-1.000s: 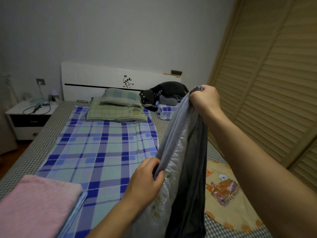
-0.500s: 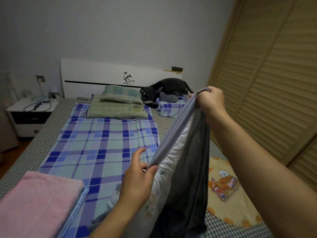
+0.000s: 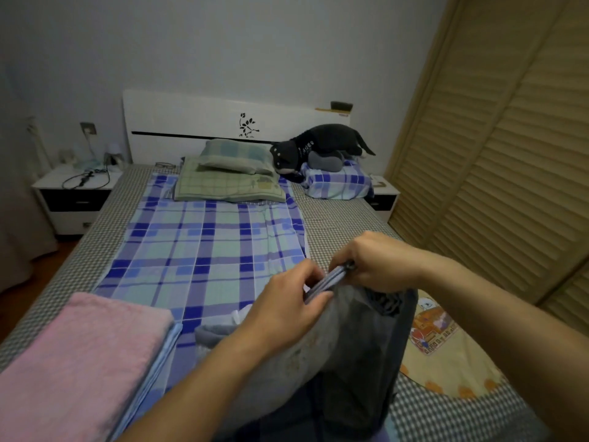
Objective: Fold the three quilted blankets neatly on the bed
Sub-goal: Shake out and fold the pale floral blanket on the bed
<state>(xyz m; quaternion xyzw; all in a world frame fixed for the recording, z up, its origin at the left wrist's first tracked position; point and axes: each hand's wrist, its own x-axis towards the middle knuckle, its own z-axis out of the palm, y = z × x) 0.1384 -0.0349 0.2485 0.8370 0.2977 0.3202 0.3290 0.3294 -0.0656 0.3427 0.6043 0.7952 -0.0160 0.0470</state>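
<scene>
A grey quilted blanket point(image 3: 350, 339) with a pale inner side and a dark side hangs in front of me over the bed's near end. My left hand point(image 3: 287, 301) and my right hand point(image 3: 376, 263) both pinch its blue-grey top edge, close together, almost touching. A folded pink blanket point(image 3: 76, 355) lies on a folded light-blue one point(image 3: 159, 355) at the near left of the bed. A blue plaid blanket point(image 3: 204, 250) is spread flat over the bed's middle.
The bed point(image 3: 338, 228) has a grey checked sheet. Green pillows point(image 3: 229, 177), a plush dog point(image 3: 318, 148) and a plaid pillow point(image 3: 338, 183) lie at the headboard. A yellow cartoon cloth point(image 3: 446, 355) lies at the near right. A nightstand point(image 3: 73, 196) stands left, slatted wardrobe doors point(image 3: 497, 154) right.
My right hand has come down from high on the right to meet my left hand, bringing the two parts of the blanket's edge together. The blanket now hangs lower.
</scene>
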